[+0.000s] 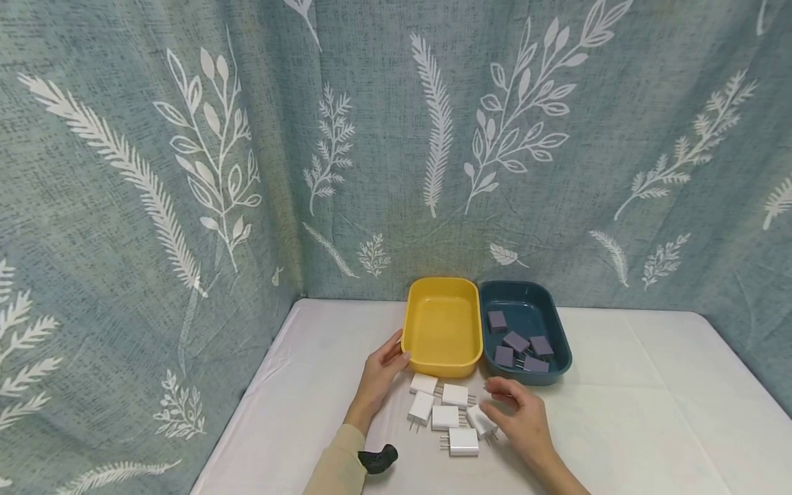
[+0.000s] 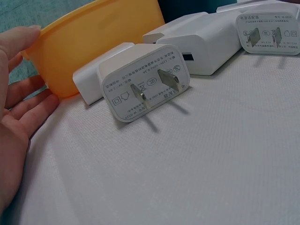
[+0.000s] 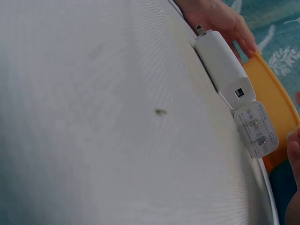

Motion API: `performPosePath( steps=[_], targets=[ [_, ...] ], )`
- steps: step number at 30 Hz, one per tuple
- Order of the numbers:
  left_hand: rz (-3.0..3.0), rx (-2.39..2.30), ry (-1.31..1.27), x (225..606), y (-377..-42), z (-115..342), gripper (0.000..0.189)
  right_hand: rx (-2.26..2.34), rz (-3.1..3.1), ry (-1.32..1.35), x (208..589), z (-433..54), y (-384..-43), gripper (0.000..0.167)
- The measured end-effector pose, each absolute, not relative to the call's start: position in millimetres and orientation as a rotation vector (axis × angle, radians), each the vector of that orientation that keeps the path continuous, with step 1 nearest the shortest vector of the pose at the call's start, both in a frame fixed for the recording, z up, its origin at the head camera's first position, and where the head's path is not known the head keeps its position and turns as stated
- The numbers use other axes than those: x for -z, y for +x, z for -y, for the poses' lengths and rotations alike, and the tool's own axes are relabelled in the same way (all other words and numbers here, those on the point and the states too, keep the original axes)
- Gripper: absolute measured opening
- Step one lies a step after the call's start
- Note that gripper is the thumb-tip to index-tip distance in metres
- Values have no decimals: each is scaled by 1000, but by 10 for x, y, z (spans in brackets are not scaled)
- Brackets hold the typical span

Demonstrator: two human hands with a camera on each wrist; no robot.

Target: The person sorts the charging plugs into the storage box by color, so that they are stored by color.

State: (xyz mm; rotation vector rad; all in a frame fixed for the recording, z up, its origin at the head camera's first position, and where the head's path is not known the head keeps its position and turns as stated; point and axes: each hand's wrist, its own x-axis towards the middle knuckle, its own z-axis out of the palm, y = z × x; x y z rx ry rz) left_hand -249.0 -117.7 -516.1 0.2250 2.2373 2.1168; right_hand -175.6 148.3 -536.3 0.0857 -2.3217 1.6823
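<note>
Several white plug-in chargers (image 1: 463,442) lie loosely grouped on the white cloth, their metal prongs pointing various ways. At the near left corner of a yellow tray (image 1: 442,333), my left hand (image 1: 379,375) rests its thumb on the rim and its extended fingers along the outer wall. In the left wrist view, a charger (image 2: 145,82) beside that hand shows its printed face and two prongs. My right hand (image 1: 520,416) hovers at the right of the group, close over one charger (image 1: 480,421), thumb and fingers apart, nothing visible between them.
A dark blue tray (image 1: 559,330) stands right beside the yellow one, holding several purple-grey chargers (image 1: 516,342). A patterned green-blue curtain (image 1: 383,137) hangs behind the table (image 1: 643,385). Near my left wrist is a small black curved piece (image 1: 379,459).
</note>
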Motion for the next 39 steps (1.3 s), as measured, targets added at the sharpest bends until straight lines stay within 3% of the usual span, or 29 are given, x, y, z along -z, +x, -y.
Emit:
performPosePath(
  steps=[39],
  targets=[
    [-2261,-2100,212,5171,-2487,1162,59,-1759,2479,56,5425,-1464,-1707,58]
  ],
)
